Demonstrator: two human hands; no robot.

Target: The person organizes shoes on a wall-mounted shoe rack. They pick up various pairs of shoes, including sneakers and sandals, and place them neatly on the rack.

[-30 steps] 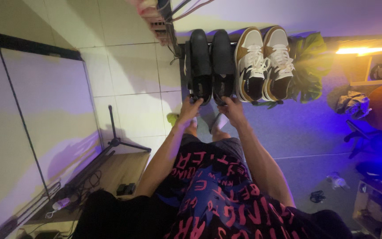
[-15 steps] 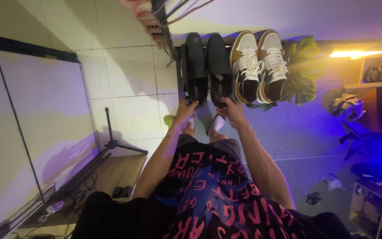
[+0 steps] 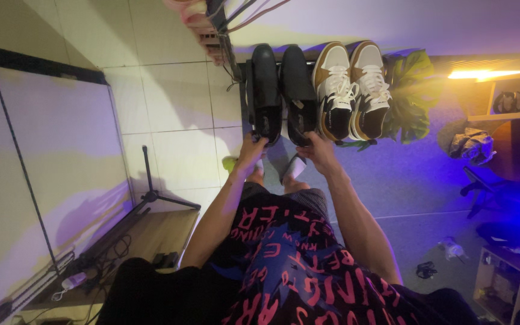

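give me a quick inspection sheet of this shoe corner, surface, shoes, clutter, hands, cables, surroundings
surface: pale tiled floor on the left, grey carpet on the right.
job's things: pair of black shoes side by side on a dark shoe rack, heels toward the person.
clutter: brown and white sneakers next to the black pair; small bottle and a dark object lying on the carpet.
hands: left hand at the heel of the left black shoe, right hand at the heel of the right one; grip not clear.
cables: bundle running up behind the rack; cords by the tripod stand.
surroundings: leafy plant, wooden shelf under a lit lamp, large pale panel.
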